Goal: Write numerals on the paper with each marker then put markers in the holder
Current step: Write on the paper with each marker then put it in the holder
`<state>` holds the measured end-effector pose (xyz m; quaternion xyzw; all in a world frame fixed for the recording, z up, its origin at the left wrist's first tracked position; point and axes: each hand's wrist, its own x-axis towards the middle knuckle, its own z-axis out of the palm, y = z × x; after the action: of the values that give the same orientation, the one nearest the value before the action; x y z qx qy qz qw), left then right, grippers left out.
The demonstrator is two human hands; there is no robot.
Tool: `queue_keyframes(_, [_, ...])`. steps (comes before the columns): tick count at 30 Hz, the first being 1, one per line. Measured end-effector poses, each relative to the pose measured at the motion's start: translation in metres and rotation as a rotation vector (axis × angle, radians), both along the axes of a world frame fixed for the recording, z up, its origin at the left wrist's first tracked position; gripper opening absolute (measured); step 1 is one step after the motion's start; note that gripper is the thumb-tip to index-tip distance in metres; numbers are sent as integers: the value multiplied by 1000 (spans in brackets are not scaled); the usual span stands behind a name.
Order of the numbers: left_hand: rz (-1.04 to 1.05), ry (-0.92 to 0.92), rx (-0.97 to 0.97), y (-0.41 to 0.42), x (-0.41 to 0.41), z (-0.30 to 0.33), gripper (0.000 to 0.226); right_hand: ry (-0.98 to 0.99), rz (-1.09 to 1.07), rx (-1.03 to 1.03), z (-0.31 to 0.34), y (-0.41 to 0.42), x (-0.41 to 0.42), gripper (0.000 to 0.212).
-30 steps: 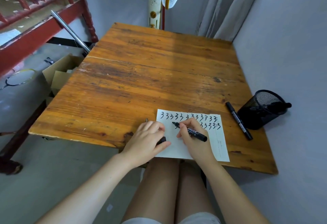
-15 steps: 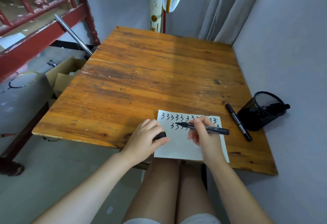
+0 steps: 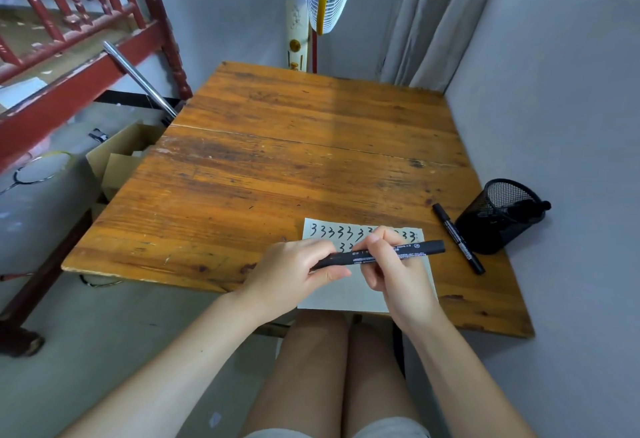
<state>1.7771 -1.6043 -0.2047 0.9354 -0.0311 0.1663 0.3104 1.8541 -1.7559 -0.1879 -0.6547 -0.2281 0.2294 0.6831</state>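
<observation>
A white paper (image 3: 346, 294) with two rows of handwritten 3s lies at the table's near edge. Above it my right hand (image 3: 394, 271) holds a black marker (image 3: 415, 250) level, pointing left. My left hand (image 3: 294, 275) grips the marker's left end, where the cap sits; the tip is hidden. A second black marker (image 3: 457, 238) lies on the wood to the right of the paper. Beside it stands a black mesh holder (image 3: 498, 217) with a marker end (image 3: 540, 205) sticking out over its rim.
The wooden table (image 3: 294, 160) meets a grey wall on the right. A fan and curtain stand behind it. A red wooden frame, a metal pipe and cardboard boxes (image 3: 121, 157) are on the left floor. My knees show under the near edge.
My right hand lifted the marker off the paper and turned it level. My left hand brought the cap up to the marker's left end.
</observation>
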Motion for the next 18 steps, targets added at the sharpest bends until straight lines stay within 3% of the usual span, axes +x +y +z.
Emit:
queue_keyframes(3, [-45, 121, -26, -11, 1, 12, 40, 30, 30, 27, 3, 4, 1, 25])
queue_keyframes(10, [-322, 560, -814, -10, 7, 30, 44, 39, 73, 111, 8, 4, 2, 23])
queue_keyframes(13, [-331, 602, -797, -8, 13, 26, 45, 41, 31, 91, -1, -1, -1, 24])
queue_keyframes(18, [-198, 517, -643, -1, 18, 14, 44, 28, -127, -10, 4, -36, 17, 28])
